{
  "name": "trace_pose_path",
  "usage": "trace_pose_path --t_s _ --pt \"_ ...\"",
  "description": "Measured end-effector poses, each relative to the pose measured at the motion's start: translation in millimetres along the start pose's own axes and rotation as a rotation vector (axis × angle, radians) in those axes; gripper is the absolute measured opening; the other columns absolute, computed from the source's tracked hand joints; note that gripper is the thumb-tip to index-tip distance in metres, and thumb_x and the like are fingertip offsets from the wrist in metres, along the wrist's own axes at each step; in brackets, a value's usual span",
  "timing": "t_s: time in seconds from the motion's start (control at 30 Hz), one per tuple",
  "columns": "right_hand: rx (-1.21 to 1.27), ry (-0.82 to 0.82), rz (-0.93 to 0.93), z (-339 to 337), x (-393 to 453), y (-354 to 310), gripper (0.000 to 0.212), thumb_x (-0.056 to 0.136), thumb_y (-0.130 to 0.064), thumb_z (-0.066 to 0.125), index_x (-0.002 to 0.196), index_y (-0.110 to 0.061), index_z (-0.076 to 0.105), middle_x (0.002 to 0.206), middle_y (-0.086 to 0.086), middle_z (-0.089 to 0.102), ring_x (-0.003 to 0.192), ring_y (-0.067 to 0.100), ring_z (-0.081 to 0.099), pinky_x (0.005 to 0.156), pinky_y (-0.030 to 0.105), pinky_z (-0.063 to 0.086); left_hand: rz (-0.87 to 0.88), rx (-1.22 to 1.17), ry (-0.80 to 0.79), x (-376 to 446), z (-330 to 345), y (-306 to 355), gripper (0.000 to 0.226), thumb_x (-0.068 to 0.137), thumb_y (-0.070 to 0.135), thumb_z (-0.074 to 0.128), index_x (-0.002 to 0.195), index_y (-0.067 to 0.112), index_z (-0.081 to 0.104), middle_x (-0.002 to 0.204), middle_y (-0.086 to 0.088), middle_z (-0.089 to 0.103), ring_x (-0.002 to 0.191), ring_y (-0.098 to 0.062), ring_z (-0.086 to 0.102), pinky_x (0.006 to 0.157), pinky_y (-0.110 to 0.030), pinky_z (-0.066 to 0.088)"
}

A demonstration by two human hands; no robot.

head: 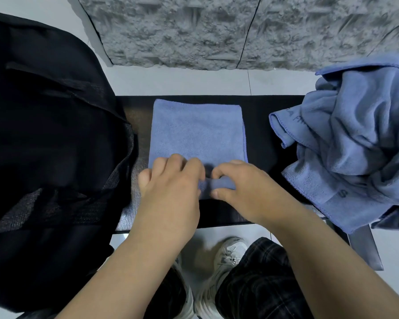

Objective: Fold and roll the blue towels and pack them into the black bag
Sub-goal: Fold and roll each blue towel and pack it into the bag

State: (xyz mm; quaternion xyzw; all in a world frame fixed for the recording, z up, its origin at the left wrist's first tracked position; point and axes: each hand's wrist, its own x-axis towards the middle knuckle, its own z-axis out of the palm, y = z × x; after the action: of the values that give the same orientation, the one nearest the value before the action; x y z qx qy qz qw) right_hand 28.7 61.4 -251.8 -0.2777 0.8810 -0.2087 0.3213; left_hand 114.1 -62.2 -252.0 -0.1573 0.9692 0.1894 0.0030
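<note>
The folded blue towel [197, 130] lies flat on the dark surface [256, 107], its long axis running away from the person. The left hand [171, 183] and right hand [237, 183] pinch its near edge, curled into a small roll. The black bag [44, 134] waits left, nearer the left hand; loose towels [359, 139] are heaped right.

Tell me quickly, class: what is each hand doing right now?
Left hand: closed on the near, rolled edge of the folded blue towel.
Right hand: closed on the same rolled edge, beside the left.
</note>
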Motion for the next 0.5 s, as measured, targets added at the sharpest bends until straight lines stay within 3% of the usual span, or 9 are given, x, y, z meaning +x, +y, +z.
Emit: trace_pose_path --t_s 0.13,0.23,0.37,0.43,0.5 --pt "0.157 -0.089 0.047 -4.8 -0.3 4.3 0.009 0.088 -0.034 0.060 0.095 -0.028 0.064 0.088 -0.009 0.060 0.086 0.009 0.056 0.081 0.029 0.046 0.109 0.082 -0.097 -4.7 2.0 -2.0 0.047 0.048 0.018 0.082 0.084 0.028 0.053 0.090 0.005 0.047 0.090 -0.020 0.041 0.069 -0.028 0.009" --pt "0.198 -0.118 0.041 -7.2 -1.9 5.9 0.012 0.091 -0.035 0.057 0.092 -0.026 0.065 0.080 -0.009 0.059 0.076 0.006 0.054 0.070 0.025 0.043 0.105 0.109 -0.091 -3.5 6.9 -6.7 0.058 0.035 0.007 0.082 0.081 0.026 0.051 0.084 0.004 0.049 0.081 -0.021 0.045 0.067 -0.026 0.008" --pt "0.196 -0.090 0.041 -6.9 -2.6 4.6 0.013 0.092 -0.034 0.056 0.088 -0.026 0.065 0.067 -0.009 0.054 0.063 0.001 0.048 0.060 0.020 0.038 0.096 0.080 -0.079 -1.4 7.7 -10.7 0.054 0.049 0.006 0.079 0.088 0.029 0.050 0.090 0.008 0.045 0.088 -0.015 0.035 0.070 -0.022 0.007" --pt "0.168 -0.047 0.043 -6.1 -2.3 3.9 0.013 0.092 -0.035 0.056 0.091 -0.026 0.066 0.076 -0.007 0.059 0.074 0.005 0.052 0.069 0.024 0.042 0.090 0.043 -0.088 0.5 6.4 -11.9 0.041 0.071 0.015 0.072 0.099 0.032 0.047 0.101 0.014 0.039 0.101 -0.013 0.034 0.074 -0.020 0.007" --pt "0.104 0.044 0.034 -5.6 -1.7 2.5 0.011 0.089 -0.035 0.059 0.094 -0.028 0.065 0.087 -0.008 0.062 0.092 0.010 0.052 0.082 0.029 0.044 0.080 0.013 -0.088 3.2 5.3 -13.0 0.034 0.081 0.020 0.064 0.105 0.035 0.045 0.106 0.017 0.041 0.108 -0.010 0.034 0.076 -0.017 0.007"
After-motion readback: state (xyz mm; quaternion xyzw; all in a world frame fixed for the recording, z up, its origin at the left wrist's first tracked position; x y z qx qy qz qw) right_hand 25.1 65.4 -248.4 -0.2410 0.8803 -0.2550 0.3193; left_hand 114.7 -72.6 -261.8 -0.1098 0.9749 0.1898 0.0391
